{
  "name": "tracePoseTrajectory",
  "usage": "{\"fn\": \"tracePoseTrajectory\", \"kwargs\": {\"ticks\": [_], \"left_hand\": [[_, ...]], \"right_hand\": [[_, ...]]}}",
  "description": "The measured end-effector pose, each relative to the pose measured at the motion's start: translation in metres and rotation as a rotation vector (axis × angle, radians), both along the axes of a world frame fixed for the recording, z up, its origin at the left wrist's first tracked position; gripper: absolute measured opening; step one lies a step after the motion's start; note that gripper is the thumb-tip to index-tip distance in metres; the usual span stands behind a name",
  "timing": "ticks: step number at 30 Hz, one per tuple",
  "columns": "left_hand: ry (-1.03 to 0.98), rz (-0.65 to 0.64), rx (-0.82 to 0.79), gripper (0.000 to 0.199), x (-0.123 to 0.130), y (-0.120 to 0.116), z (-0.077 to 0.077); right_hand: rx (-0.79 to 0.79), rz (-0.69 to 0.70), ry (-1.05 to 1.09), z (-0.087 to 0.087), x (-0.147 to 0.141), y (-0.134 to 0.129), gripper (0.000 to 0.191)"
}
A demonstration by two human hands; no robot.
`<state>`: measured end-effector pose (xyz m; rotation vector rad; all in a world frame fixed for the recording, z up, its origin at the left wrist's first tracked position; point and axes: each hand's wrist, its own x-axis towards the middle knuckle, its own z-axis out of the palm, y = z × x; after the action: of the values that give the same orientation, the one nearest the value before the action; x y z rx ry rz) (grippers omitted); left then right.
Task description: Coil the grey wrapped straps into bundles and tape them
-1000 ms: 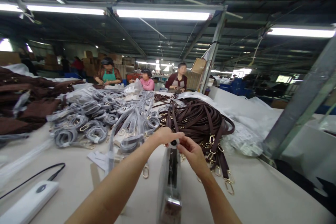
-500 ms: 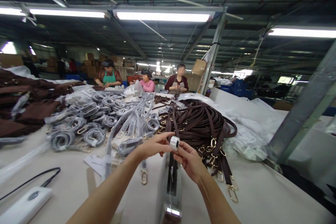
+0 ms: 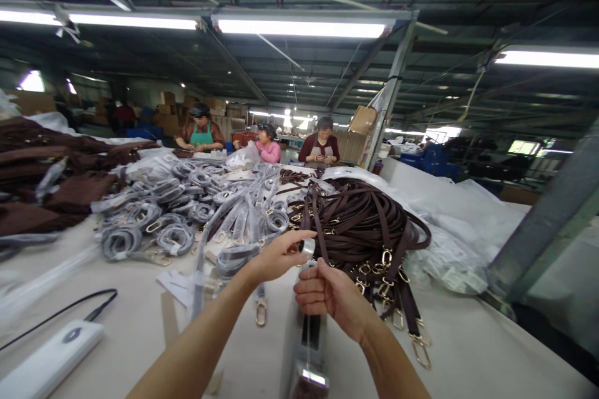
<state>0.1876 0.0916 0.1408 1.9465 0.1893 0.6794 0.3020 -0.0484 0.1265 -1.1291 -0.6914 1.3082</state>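
Observation:
My left hand (image 3: 279, 257) grips a small roll of clear tape (image 3: 307, 247) between thumb and fingers. Just below and to the right is my right hand (image 3: 331, 294), fingers loosely stretched out to the left and the thumb raised, with nothing visible in its grasp. Both hands are over a tape dispenser (image 3: 309, 358), and a thin clear strip shows along its middle. The right hand covers part of the dispenser. Behind the hands lies a heap of dark brown straps (image 3: 365, 218) with gold-coloured clasps.
Coiled straps in clear wrapping (image 3: 163, 199) pile up on the left, near brown fabric pieces (image 3: 79, 193). A white power bank (image 3: 56, 358) with a black cable lies front left. Clear plastic bags (image 3: 452, 262) sit right, beside a metal post (image 3: 538, 212). Three people work opposite.
The right hand has come off the tape roll and dropped slightly, its fingers now straighter. The left hand keeps the roll. The view has shifted a little.

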Motion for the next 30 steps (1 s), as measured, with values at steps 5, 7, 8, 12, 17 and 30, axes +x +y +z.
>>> {"fn": "tracePoseTrajectory", "kwargs": {"ticks": [5, 7, 8, 12, 17, 30], "left_hand": [[0.013, 0.028, 0.115, 0.053, -0.009, -0.002, 0.003], [0.011, 0.017, 0.109, 0.054, -0.012, -0.004, 0.004], [0.009, 0.011, 0.095, 0.054, -0.013, -0.006, 0.004], [0.008, -0.023, 0.021, 0.053, -0.018, -0.015, 0.007], [0.010, -0.043, -0.100, 0.050, -0.026, -0.030, 0.006], [-0.178, -0.118, -0.445, 0.047, -0.052, -0.060, 0.003]], "right_hand": [[-0.011, -0.050, -0.046, 0.009, -0.007, -0.008, 0.039], [0.008, -0.079, -0.053, 0.011, -0.009, -0.013, 0.039], [0.018, -0.094, -0.055, 0.011, -0.011, -0.017, 0.039], [0.063, -0.146, -0.046, 0.010, -0.017, -0.030, 0.041], [0.139, -0.169, -0.049, 0.012, -0.026, -0.041, 0.039], [0.292, -0.180, -0.419, 0.021, -0.045, -0.064, 0.037]]}}
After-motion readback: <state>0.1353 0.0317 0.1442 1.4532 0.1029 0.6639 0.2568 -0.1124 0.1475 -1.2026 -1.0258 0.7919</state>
